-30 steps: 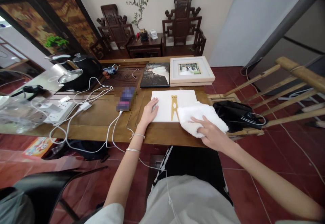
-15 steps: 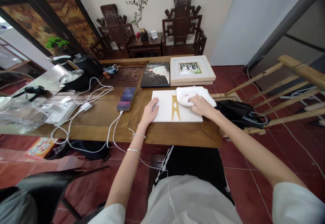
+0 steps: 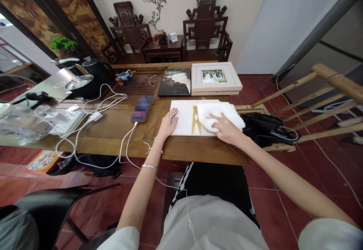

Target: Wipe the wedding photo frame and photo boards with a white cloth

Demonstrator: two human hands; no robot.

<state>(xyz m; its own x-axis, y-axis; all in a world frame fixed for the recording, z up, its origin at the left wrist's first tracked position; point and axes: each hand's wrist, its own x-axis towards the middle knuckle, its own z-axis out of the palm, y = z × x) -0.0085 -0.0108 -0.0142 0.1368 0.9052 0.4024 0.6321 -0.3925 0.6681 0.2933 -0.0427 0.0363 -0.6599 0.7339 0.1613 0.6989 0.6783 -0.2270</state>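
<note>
A flat white board (image 3: 182, 125) lies on the wooden table near its front edge. On its face is a yellow, A-shaped piece (image 3: 195, 121), with legs that spread toward me. My left hand (image 3: 169, 123) rests with its fingers stretched out over the board's left edge. Over the right part of the board is a folded white cloth (image 3: 222, 111), fluffy like a towel. My right hand (image 3: 227, 127) presses on this cloth and grips it at its near side, just right of the yellow piece. The cloth hides the board's right end.
Behind the board are a dark photo panel (image 3: 175, 82) and a pale framed photo (image 3: 217, 78). Left of my left hand lies a phone (image 3: 141, 109) on a white cable. Further left are a power strip (image 3: 68, 121) and a black kettle (image 3: 98, 72). A bamboo chair (image 3: 314, 102) stands right.
My right hand has moved the cloth toward me and slightly right over the board, and its fingers are spread more. My left hand stays at the board's left edge.
</note>
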